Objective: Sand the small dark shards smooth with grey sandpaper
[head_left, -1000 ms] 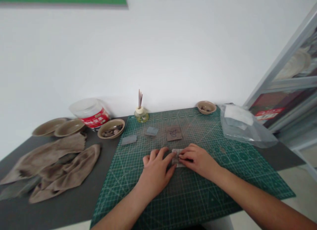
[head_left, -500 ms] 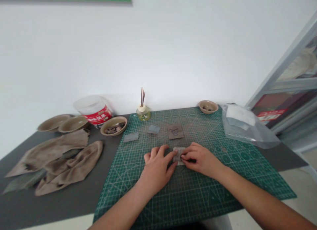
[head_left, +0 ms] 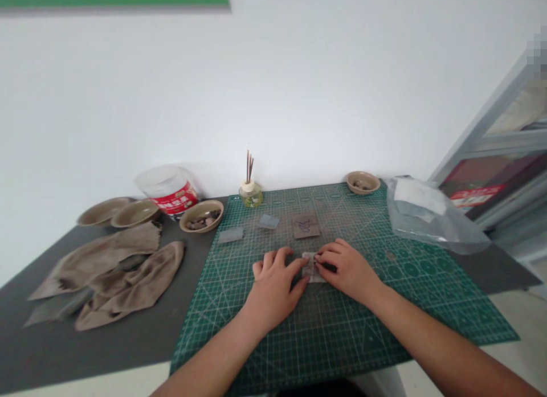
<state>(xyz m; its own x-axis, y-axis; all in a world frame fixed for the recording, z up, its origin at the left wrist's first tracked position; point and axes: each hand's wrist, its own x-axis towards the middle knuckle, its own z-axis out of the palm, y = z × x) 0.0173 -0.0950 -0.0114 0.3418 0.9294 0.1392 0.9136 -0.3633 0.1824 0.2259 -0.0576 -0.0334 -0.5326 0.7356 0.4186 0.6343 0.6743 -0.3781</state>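
A small pale grey square piece (head_left: 314, 277) lies flat on the green cutting mat (head_left: 354, 317) between my hands. My left hand (head_left: 273, 283) rests palm down, fingers spread, its thumb and index fingertip on the piece's left edge. My right hand (head_left: 346, 270) is pinched over the piece's right side; what sits between the fingertips is too small to make out. Behind lies a brown square sheet (head_left: 305, 226) with dark handwriting. Two small grey sheets, one (head_left: 269, 221) nearer the middle and another (head_left: 231, 234) farther left, lie beside it.
Left stand a bowl of stones (head_left: 201, 217), two more bowls (head_left: 134, 213), a plastic jar (head_left: 168, 189) and crumpled brown cloths (head_left: 128, 289). At the back are a reed diffuser (head_left: 250, 193) and a small bowl (head_left: 362, 182). A clear plastic bag (head_left: 431, 220) lies right.
The view has shifted slightly, so everything sits a little farther right. My right hand's fingertips have moved slightly over the grey piece; my left hand keeps its place on it.
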